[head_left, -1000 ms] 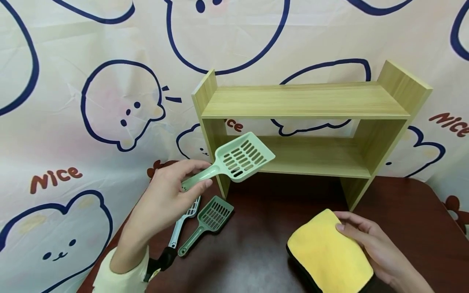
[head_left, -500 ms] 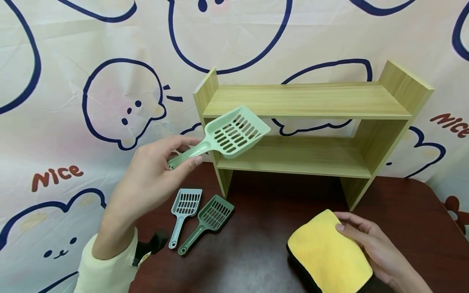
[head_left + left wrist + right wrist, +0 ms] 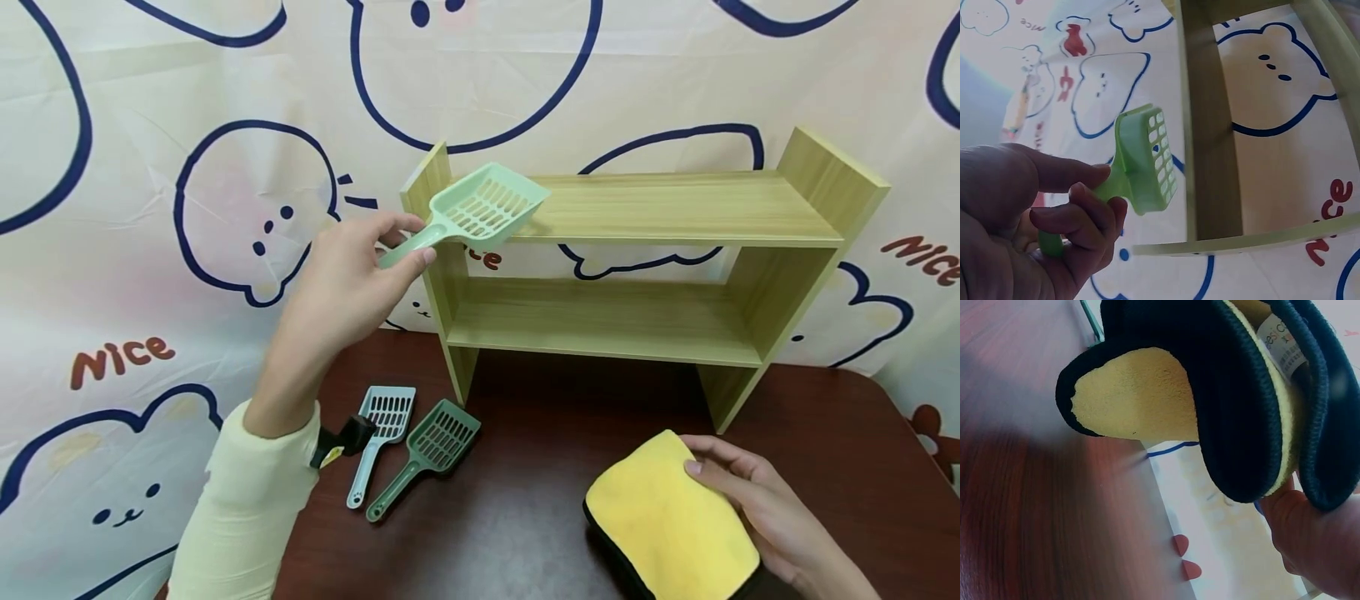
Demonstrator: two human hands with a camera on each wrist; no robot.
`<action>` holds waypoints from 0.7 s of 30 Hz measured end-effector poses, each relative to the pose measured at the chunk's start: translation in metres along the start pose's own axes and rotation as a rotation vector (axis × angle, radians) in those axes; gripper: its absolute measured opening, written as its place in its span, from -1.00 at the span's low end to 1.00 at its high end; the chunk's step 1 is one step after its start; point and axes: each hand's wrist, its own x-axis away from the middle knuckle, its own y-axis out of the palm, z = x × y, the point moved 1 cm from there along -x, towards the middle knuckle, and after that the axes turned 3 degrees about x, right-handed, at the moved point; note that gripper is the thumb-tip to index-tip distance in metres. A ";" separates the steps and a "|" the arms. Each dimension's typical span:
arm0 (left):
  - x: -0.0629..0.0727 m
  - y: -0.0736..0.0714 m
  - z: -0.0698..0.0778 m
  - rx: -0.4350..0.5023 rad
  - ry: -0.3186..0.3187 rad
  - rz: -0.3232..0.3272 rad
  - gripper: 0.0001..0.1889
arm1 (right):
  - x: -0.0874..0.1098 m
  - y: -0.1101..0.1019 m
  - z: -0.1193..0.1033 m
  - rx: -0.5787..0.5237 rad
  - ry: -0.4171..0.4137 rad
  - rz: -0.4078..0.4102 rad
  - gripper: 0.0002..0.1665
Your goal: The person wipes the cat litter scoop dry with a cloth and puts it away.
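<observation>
My left hand (image 3: pixel 352 271) grips the handle of a light green slotted litter scoop (image 3: pixel 491 202), with its head in front of the upper shelf's left end in the head view. The left wrist view has the scoop (image 3: pixel 1141 159) edge-on, beside the shelf's side panel. At the lower right, my right hand (image 3: pixel 765 508) holds a folded yellow cloth (image 3: pixel 671 517) with dark edging by its right side. From the right wrist view, the cloth (image 3: pixel 1141 394) shows its folded layers and a white label. A pale blue scoop (image 3: pixel 386 421) and a dark green scoop (image 3: pixel 442 437) lie on the table.
A light wooden two-tier shelf (image 3: pixel 600 321) stands at the back of the dark brown table (image 3: pixel 517 525). Behind it hangs a white backdrop (image 3: pixel 247 75) with blue cartoon outlines. The left forearm's cream sleeve (image 3: pixel 247 500) is near the two lying scoops.
My left hand has raised the light green scoop from in front of the lower shelf to the upper shelf's height. The right hand and cloth have hardly moved.
</observation>
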 end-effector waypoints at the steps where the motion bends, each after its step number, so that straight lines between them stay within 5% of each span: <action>1: -0.004 0.002 0.000 0.002 -0.008 0.005 -0.67 | 0.000 0.000 0.000 0.000 0.000 0.001 -0.50; 13: -0.043 0.022 0.004 -0.008 -0.133 -0.004 -0.61 | 0.000 0.003 0.000 0.006 -0.005 0.000 -0.51; 21: -0.053 0.030 0.011 -0.050 -0.144 0.021 -0.61 | -0.002 0.003 -0.001 0.006 0.000 0.006 -0.53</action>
